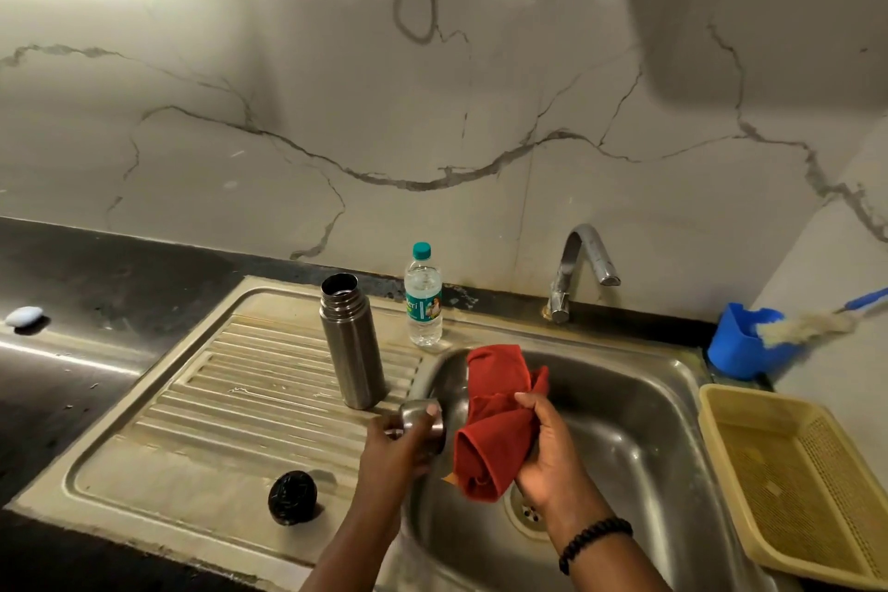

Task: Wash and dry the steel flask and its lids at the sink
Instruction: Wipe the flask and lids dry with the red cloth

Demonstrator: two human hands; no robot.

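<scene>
Left hand (399,442): grips the steel cap (425,423) over the basin's left rim.
Right hand (548,442): clutches the red cloth (495,418), at 3 o'clock of the cap.
Flask (353,341): upright, open, on the drainboard (192,399), 11 o'clock of the left hand.
Black lid (292,497): 8 o'clock, on the drainboard.

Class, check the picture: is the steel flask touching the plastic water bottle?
Apart. The head view shows bare drainboard between the steel flask and the water bottle.
</scene>
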